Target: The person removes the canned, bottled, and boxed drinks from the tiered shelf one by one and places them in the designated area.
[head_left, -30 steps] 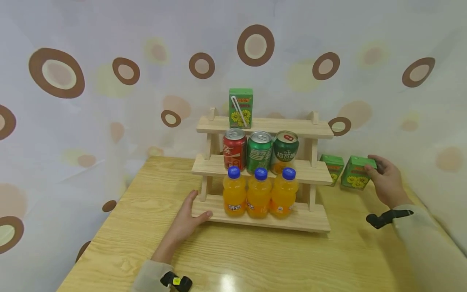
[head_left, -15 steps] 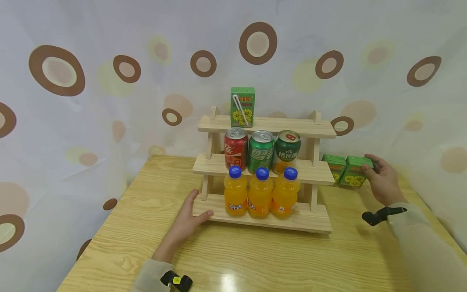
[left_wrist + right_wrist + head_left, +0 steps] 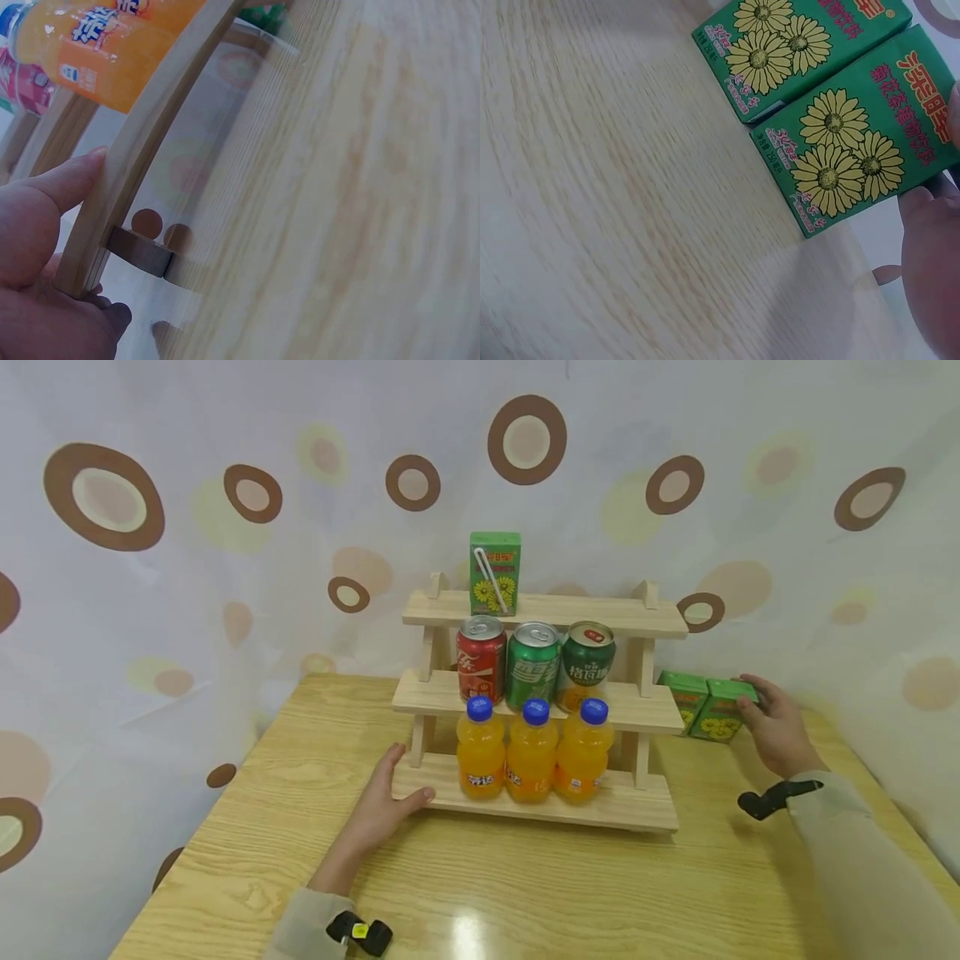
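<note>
**Layout: three-tier rack and surroundings**

Rack point(image 3: 630, 802) on desk point(image 3: 525, 893), wall point(image 3: 300, 577) behind. Bottom tier, frontmost: three Fanta bottles point(image 3: 532, 758) in a row. Middle tier, behind and above: cola can point(image 3: 482, 668) left, Sprite can point(image 3: 534, 672) centre, kvass can point(image 3: 587, 664) right. Top tier, rearmost: one chrysanthemum tea box point(image 3: 495, 585), left of centre. Right of rack: near tea box point(image 3: 687, 693) on desk, partly behind middle tier's end; outer tea box point(image 3: 720, 714) just beside it, right. Left grip point(image 3: 381, 806) at bottom tier's left end; right grip point(image 3: 780, 731) on outer box's right side.
</note>
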`<move>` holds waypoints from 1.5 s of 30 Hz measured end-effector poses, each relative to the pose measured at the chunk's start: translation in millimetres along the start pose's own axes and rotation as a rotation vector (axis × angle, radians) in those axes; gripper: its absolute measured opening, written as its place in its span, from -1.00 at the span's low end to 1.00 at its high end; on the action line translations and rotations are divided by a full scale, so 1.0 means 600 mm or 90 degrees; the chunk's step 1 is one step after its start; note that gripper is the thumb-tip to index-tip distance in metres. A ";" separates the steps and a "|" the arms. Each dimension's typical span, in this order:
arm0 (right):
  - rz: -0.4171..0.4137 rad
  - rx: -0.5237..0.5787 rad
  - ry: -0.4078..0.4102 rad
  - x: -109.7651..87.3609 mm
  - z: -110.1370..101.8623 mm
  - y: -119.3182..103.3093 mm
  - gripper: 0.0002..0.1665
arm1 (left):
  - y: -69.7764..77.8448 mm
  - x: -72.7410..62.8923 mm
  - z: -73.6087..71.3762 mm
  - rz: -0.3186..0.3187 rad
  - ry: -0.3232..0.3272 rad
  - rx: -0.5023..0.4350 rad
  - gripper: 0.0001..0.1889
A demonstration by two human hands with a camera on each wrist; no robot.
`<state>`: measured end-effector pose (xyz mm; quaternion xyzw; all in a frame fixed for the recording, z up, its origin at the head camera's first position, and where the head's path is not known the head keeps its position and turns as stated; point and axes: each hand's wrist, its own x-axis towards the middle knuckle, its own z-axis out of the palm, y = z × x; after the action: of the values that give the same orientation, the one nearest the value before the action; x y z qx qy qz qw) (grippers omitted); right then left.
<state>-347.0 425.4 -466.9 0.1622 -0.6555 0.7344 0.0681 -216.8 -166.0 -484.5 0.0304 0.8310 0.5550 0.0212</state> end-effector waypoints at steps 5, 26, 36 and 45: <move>0.032 -0.128 0.003 -0.004 -0.002 -0.005 -0.24 | -0.003 -0.004 -0.001 -0.008 0.000 0.004 0.03; 0.052 -0.231 0.053 -0.029 -0.006 -0.054 -0.19 | 0.006 0.005 -0.006 -0.004 -0.001 0.012 0.01; 0.017 -0.013 0.109 -0.042 -0.002 -0.080 -0.24 | 0.004 0.007 -0.001 -0.001 -0.005 0.011 0.01; -0.006 0.043 0.070 -0.042 0.033 -0.101 -0.38 | 0.005 0.002 0.001 -0.010 -0.006 -0.002 0.00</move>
<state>-301.4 416.7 -416.2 0.1269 -0.6247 0.7637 0.1017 -217.9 -164.0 -481.8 0.0267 0.8303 0.5559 0.0292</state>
